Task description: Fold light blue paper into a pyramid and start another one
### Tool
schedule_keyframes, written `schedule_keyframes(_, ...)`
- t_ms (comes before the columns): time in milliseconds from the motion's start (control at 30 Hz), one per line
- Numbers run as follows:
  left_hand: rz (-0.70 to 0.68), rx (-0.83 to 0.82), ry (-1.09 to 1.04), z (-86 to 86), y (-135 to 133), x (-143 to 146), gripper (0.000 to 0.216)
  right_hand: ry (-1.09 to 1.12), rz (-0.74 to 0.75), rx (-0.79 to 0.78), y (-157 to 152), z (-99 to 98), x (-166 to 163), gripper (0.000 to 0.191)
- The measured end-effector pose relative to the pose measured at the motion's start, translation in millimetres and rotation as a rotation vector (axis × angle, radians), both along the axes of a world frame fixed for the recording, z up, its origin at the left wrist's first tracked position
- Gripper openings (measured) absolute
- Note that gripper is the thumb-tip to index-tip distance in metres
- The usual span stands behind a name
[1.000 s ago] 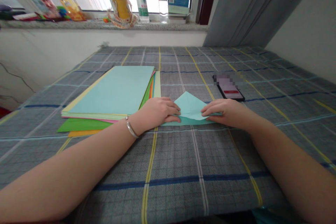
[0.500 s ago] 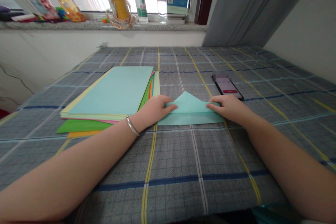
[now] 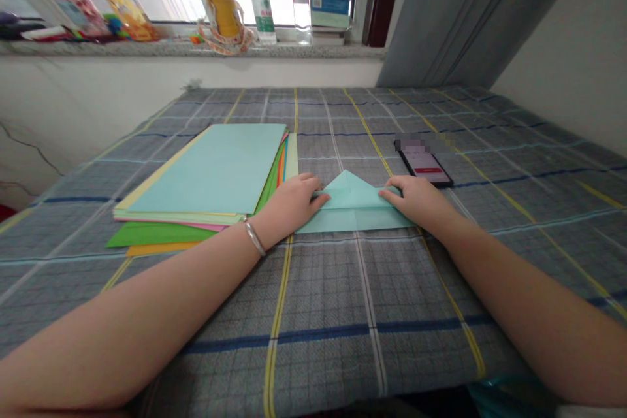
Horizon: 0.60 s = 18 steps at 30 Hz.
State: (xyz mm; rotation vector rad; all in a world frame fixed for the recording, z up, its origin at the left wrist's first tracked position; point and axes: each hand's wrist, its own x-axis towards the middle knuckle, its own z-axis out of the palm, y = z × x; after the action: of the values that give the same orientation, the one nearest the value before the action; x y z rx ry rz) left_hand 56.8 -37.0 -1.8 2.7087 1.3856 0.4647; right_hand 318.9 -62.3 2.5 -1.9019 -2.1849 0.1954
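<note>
A light blue-green sheet of paper (image 3: pixel 353 200) lies folded on the plaid cloth, with a triangular peak at its far side and a flat strip along its near edge. At its left end, my left hand (image 3: pixel 294 199) grips the fold between thumb and fingers; a silver bangle (image 3: pixel 255 237) circles that wrist. My right hand (image 3: pixel 414 197) pinches the right end of the same fold, thumb toward the middle. Both hands cover the paper's outer corners.
Left of the paper is a stack of coloured sheets (image 3: pixel 210 166), pale blue on top, close to my left hand. A phone (image 3: pixel 425 163) lies beyond my right hand. The plaid cloth (image 3: pixel 318 300) spreads to a wall and windowsill (image 3: pixel 171 48) holding bottles and boxes.
My right hand has slid slightly left along the fold, toward the middle. My left hand has shifted only a little, and the paper stays in about the same place.
</note>
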Motion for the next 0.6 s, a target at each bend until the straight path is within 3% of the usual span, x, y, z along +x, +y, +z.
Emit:
schedule_keyframes(233,0.020,0.042,0.065,3.2,-1.5,1.6,0.021,-0.102,-0.069,-0.002,-0.9,1.2,-0.9,0.029)
schedule_keyframes(600,0.022,0.110,0.127,2.0,-4.6,6.1,0.018,-0.249,-0.026,0.003,3.8,-1.4,-3.7,0.031)
